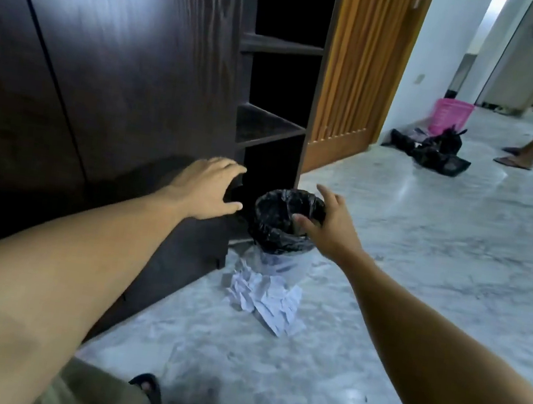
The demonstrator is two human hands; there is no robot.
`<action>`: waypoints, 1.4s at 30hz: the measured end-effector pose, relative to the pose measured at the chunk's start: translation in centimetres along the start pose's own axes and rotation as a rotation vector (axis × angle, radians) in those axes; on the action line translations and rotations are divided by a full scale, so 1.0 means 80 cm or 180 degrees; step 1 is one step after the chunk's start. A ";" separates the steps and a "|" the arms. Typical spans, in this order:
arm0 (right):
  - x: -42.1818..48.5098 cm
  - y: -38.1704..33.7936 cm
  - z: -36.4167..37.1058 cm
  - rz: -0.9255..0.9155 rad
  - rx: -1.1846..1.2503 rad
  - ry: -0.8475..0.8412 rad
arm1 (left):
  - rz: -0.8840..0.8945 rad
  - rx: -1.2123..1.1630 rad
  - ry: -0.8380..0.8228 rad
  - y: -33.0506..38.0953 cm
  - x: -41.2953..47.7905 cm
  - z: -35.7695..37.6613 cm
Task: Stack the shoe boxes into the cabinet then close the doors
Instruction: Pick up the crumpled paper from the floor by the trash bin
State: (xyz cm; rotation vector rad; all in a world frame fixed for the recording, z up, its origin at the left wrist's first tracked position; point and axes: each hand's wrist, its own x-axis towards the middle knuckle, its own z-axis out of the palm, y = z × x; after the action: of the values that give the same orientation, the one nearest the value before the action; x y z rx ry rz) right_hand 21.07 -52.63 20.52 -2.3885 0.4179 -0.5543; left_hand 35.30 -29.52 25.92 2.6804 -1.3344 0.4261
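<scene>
While both hands reach low toward the cabinet (124,64), no shoe box shows anywhere in view, so where the boxes are I cannot tell. The left hand (207,190) is open, fingers spread and curled at the edge of the dark door (157,92) beside the bottom shelf bay; whether it touches the edge I cannot tell. The right hand (330,223) is open too, empty, hovering over the rim of a bin (285,219) lined with a black bag, just in front of the open shelves (270,124). Crumpled paper (266,295) lies on the floor (420,256) by the bin. Judging by this, the step in hand is clearing or readying the cabinet front; next would be shifting the bin aside, which calls for a grip on its rim.
</scene>
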 end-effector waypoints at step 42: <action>-0.001 0.367 0.373 -0.0192 -0.1565 -0.1865 | 0.0400 -0.1394 -0.0843 -0.029 0.009 0.617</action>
State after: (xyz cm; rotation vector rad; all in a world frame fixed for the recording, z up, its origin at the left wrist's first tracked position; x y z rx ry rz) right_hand 31.02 -58.96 -19.65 -2.8807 0.2323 0.2717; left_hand 47.28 -39.88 -20.86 2.3507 -1.4631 -0.2025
